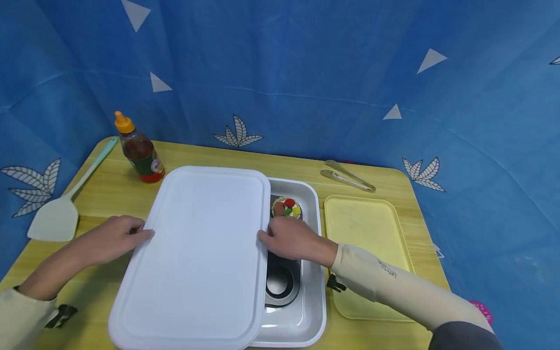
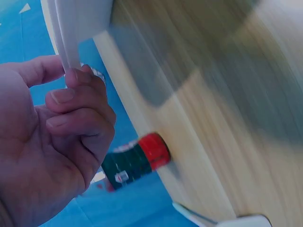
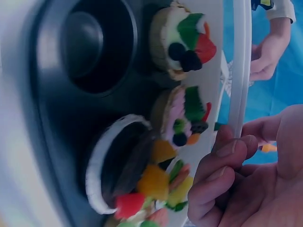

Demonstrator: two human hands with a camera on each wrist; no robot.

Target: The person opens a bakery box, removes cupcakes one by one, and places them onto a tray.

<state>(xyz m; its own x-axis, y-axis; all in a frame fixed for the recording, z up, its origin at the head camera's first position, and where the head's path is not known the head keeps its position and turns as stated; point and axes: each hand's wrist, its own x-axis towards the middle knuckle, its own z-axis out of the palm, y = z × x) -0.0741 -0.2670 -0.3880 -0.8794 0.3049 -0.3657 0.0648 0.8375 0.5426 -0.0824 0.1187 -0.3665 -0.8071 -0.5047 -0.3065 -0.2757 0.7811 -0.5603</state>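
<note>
Head view: white lid (image 1: pixel 197 257) held raised over the left part of a white tray (image 1: pixel 314 296), above the wooden table (image 1: pixel 288 167). Pinched at left long edge by the left hand (image 1: pixel 109 238), thumb set against curled fingers; likewise grasped at right long edge by the right hand (image 1: pixel 290 238). Same pinches visible from both wrists. Exposed in the white tray, right of the lid: dark muffin tin (image 1: pixel 284 261), colourful tart (image 1: pixel 286 208) at far end. From right wrist, closer: several fruit-topped tarts (image 3: pixel 163 42) seated in the tin. Beyond the lid, leftward: sauce bottle (image 1: pixel 142 155), orange-capped, upright. Farther left: spatula (image 1: pixel 54 221), flat. Right of the white tray: yellow tray (image 1: pixel 358 223), partly beneath the right forearm (image 1: pixel 393 279). Behind it: metal tongs (image 1: pixel 347 177). Backdrop: blue patterned cloth (image 1: pixel 306 63).
</note>
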